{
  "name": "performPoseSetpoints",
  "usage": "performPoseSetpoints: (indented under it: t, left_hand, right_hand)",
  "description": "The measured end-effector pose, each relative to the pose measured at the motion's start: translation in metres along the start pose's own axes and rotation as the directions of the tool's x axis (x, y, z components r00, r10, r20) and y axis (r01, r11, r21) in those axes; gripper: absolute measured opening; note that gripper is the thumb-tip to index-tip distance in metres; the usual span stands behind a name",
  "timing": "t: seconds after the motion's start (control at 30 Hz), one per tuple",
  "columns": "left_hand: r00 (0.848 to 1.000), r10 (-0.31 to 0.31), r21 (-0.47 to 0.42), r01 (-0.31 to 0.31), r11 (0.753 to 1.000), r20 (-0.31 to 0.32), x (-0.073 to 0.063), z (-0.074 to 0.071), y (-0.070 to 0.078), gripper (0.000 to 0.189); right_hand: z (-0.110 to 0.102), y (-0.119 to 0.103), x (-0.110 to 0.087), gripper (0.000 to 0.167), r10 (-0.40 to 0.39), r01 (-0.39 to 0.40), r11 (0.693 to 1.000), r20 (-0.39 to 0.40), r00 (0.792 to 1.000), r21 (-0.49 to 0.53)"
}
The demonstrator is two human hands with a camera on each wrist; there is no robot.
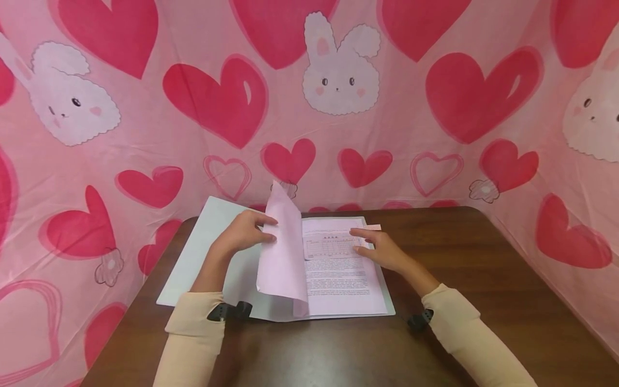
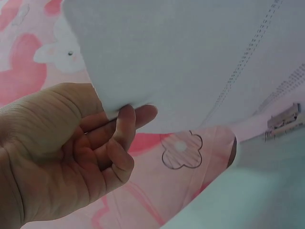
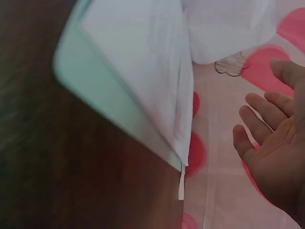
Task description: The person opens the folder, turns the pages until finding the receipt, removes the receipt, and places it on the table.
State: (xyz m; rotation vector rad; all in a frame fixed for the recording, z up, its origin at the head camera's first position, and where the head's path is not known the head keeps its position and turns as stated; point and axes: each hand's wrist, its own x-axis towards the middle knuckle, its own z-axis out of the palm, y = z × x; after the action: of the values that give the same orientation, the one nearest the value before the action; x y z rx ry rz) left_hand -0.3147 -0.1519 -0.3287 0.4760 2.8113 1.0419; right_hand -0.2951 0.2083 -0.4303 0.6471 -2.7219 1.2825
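Note:
A pale green folder (image 1: 203,252) lies spread on the table, with a stack of printed pages (image 1: 338,309) on its right side. My left hand (image 1: 242,232) pinches the edge of a raised sheet (image 1: 284,252), which stands curved near the folder's middle. The left wrist view shows thumb and fingers on the sheet's corner, and a metal clip (image 2: 283,119) at the folder's spine. Above the right edge of the stack is my right hand (image 1: 384,251), fingers extended and relaxed. In the right wrist view that hand (image 3: 279,148) holds nothing and appears apart from the pages.
A smaller slip with a printed grid (image 1: 333,248) lies on the upper part of the page. A narrow paper tab (image 1: 374,227) sticks out at the stack's upper right. Beneath is a dark wooden table (image 1: 464,279), with a pink heart-and-rabbit cloth (image 1: 401,123) behind and at the sides.

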Motion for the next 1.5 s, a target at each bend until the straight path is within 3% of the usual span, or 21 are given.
performPoseSetpoints:
  t: [0.33,0.63,0.93,1.5]
  left_hand:
    - [0.999,-0.038,0.012,0.038,0.999,0.008,-0.002,-0.011,-0.024,0.044]
    - [0.997,-0.079,0.008,0.079,0.997,0.001,-0.005,-0.015,-0.044,0.043]
    - [0.985,-0.174,-0.038,0.175,0.984,0.018,-0.007,-0.016,-0.059,0.046]
    - [0.959,-0.280,-0.066,0.283,0.957,0.054,-0.012,-0.008,-0.093,0.048]
  right_hand:
    - [0.004,0.012,-0.037,0.080,0.070,-0.047,0.991,0.181,0.981,-0.128]
    - [0.007,0.014,-0.050,0.105,0.098,-0.049,0.981,0.267,0.959,-0.186]
    - [0.014,0.025,-0.057,0.105,0.070,0.024,0.944,0.270,0.960,-0.330]
    - [0.022,0.025,-0.066,0.112,0.093,0.045,0.918,0.325,0.941,-0.394]
